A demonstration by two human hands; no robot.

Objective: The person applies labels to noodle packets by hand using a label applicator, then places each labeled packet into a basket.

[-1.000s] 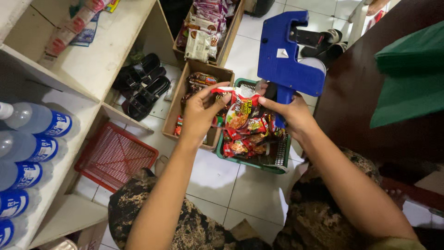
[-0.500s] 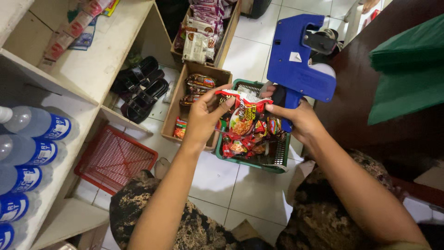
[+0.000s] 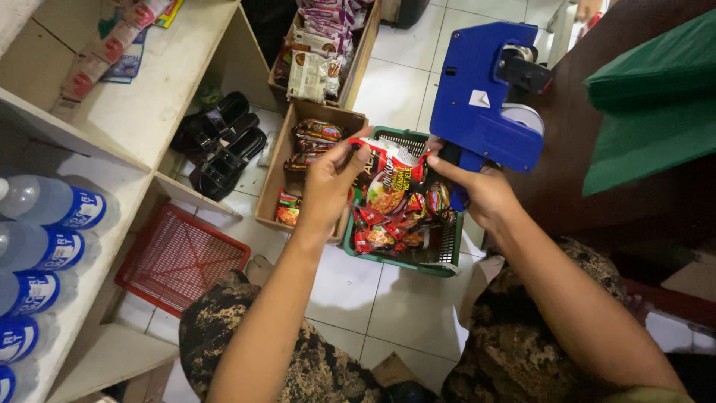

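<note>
My left hand (image 3: pixel 328 186) grips a red and white noodle packet (image 3: pixel 391 172) by its left edge, holding it up over a green plastic basket (image 3: pixel 440 254). My right hand (image 3: pixel 481 190) clasps the handle of a blue price-label gun (image 3: pixel 485 97), whose body rises above and to the right of the packet. A fingertip of my right hand touches the packet's right edge. The basket holds several more red noodle packets (image 3: pixel 388 227) and sits on the tiled floor between my knees.
A cardboard box (image 3: pixel 302 168) with packets stands left of the basket, another box (image 3: pixel 321 45) behind it. A red mesh tray (image 3: pixel 179 257) and black sandals (image 3: pixel 220 142) lie under white shelves (image 3: pixel 142 97). Water bottles (image 3: pixel 45 224) fill the lower left shelf. A dark wooden counter (image 3: pixel 619 149) stands right.
The label gun has lifted and shifted slightly to the right. The packet stays held over the basket, now tilted with its top edge more toward me.
</note>
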